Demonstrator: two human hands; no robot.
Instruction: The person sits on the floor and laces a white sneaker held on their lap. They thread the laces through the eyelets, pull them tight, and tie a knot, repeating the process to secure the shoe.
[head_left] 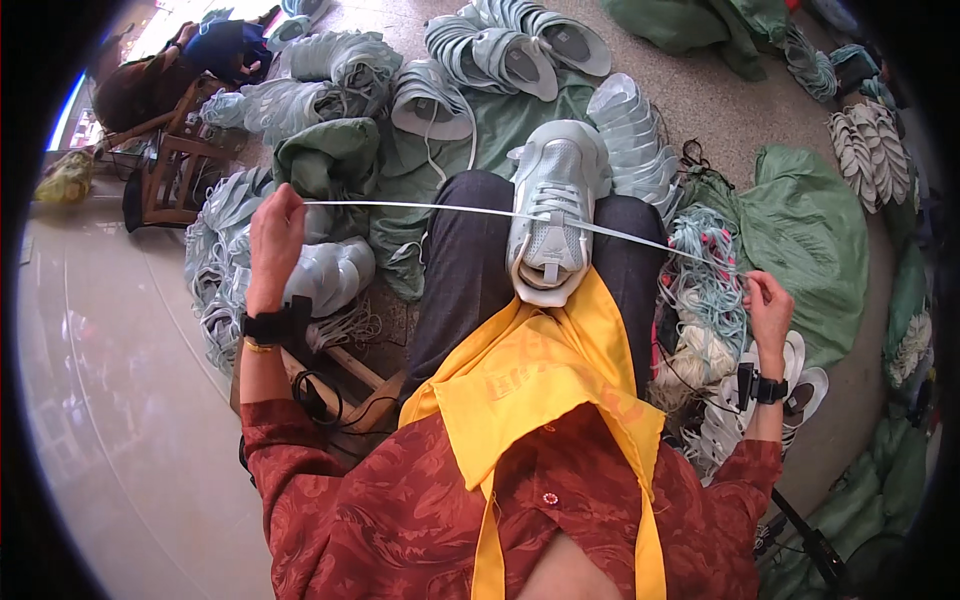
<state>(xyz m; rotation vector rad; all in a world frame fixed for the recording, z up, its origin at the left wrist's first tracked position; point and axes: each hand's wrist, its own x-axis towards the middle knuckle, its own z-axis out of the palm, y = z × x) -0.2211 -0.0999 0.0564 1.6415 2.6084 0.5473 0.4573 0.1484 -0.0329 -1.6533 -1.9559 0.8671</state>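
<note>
One pale shoe (556, 203), on the lap (458, 260), between left hand (276, 222) and right hand (769, 306), the right nearer; long axis running fore-and-aft, crosswise to the taut pale lace (400, 204). Both hands closed to a pinch, each gripping a length of that lace. Containers: green sack (810, 240), beyond right hand, contents not visible

A: anywhere to squeeze through?
B: left side, over the glossy pale tile floor (110, 340). A thin white stretched lace (410, 205) bars both sides of the pale grey mesh sneaker (560, 165), and a crumpled green fabric sack (805, 245) blocks the right.
</note>
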